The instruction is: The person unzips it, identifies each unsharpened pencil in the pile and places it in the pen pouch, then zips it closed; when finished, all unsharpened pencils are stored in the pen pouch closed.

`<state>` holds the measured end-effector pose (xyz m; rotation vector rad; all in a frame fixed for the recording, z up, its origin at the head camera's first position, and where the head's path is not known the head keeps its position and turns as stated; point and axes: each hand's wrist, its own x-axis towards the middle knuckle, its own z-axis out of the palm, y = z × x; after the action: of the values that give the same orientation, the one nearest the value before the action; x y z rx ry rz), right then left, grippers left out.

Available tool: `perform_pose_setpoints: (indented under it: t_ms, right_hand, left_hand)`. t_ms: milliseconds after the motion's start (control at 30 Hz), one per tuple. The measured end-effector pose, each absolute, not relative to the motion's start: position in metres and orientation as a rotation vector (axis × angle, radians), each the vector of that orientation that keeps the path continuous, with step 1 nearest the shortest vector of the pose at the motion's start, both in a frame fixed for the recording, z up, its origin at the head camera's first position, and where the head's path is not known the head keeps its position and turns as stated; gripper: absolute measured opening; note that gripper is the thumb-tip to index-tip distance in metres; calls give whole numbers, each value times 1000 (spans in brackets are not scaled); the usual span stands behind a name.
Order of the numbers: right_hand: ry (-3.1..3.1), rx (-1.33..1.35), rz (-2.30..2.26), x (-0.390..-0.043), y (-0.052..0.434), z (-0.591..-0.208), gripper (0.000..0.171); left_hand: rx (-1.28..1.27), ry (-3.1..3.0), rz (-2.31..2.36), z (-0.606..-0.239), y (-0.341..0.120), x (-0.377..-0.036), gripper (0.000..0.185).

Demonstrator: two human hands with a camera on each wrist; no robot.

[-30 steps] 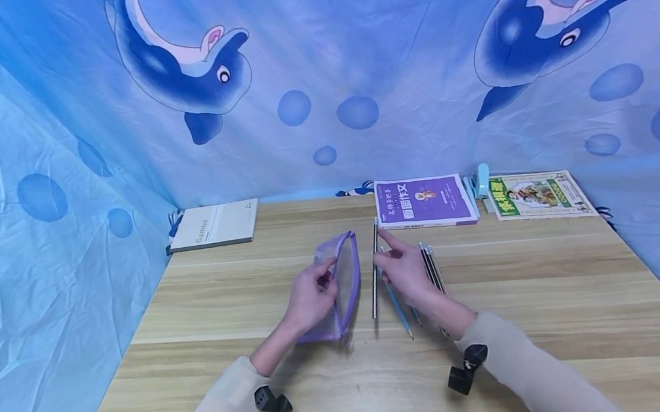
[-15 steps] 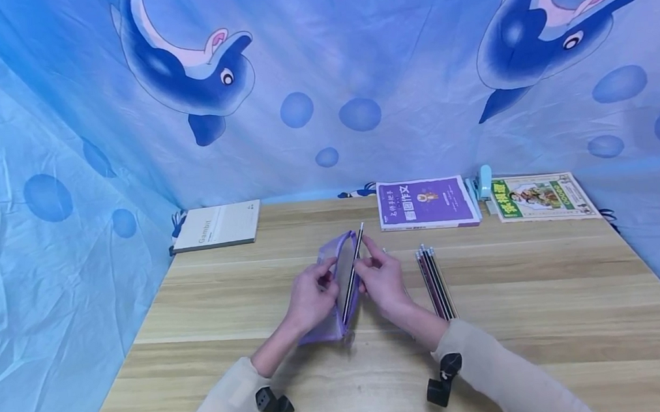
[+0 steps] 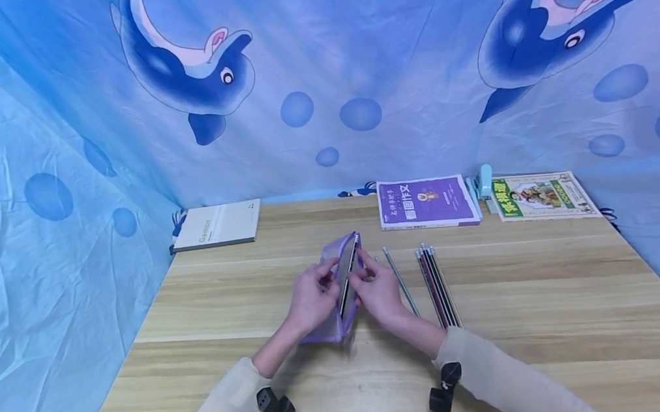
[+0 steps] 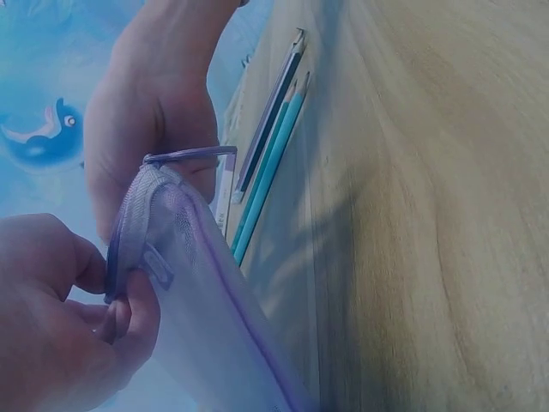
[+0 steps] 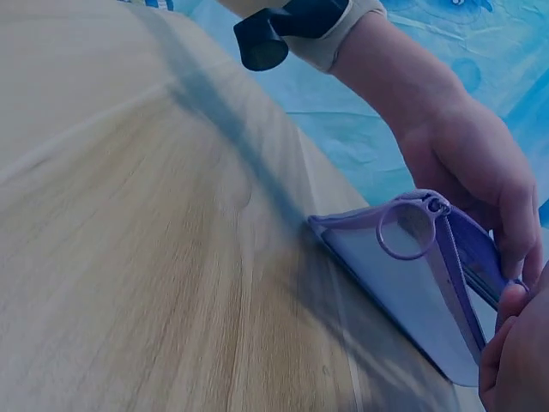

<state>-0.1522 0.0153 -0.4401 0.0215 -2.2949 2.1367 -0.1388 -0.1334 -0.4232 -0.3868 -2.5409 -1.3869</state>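
A purple mesh pencil pouch (image 3: 333,320) stands on its edge on the wooden table (image 3: 522,320), mouth up. My left hand (image 3: 326,281) pinches the left lip of its opening; in the left wrist view this hand (image 4: 103,300) holds the pouch (image 4: 206,300) by the zip edge. My right hand (image 3: 363,275) pinches a dark pencil (image 3: 348,275) that lies slanted in the opening, mostly inside. The right wrist view shows the pouch (image 5: 395,283), its ring pull (image 5: 403,227) and the left hand (image 5: 472,163) above it.
Two teal pencils (image 3: 401,283) and a bundle of dark pencils (image 3: 438,285) lie right of my hands. At the back edge are a grey notebook (image 3: 216,224), a purple book (image 3: 426,202), a light-blue stapler (image 3: 483,181) and a green book (image 3: 541,196). Blue dolphin cloth surrounds the table.
My right hand lifted the dark pencil off the table, carried it left and lowered it into the pouch's opening. The left hand kept hold of the pouch.
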Motion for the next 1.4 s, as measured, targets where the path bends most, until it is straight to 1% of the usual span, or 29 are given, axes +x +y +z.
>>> perform_pose_setpoints:
  t_ms: [233, 433, 633, 767, 900, 1133, 1400]
  right_hand:
    - [-2352, 80, 2110, -150, 18, -440, 62]
    - [-2380, 170, 2090, -153, 34, -438, 53]
    - [-2474, 262, 1958, -165, 64, -433, 43]
    - [-2521, 416, 1768, -175, 91, -431, 34]
    - [-2602, 553, 1565, -180, 121, -434, 29]
    - [-2794, 667, 1361, -175, 163, -446, 26]
    - [-2819, 701, 1230, -171, 185, -452, 27]
  left_hand:
    - [-372, -2547, -1397, -424, -133, -138, 47]
    - [-370, -2550, -1387, -423, -133, -138, 48]
    - [-371, -2557, -1395, -422, -134, -138, 47]
    - [-382, -2556, -1400, -423, -134, -139, 46]
    - [-389, -2551, -1402, -424, -135, -140, 46]
    - [-386, -2550, -1414, -425, -134, -140, 46]
    - [-397, -2539, -1429, -425, -133, -140, 46]
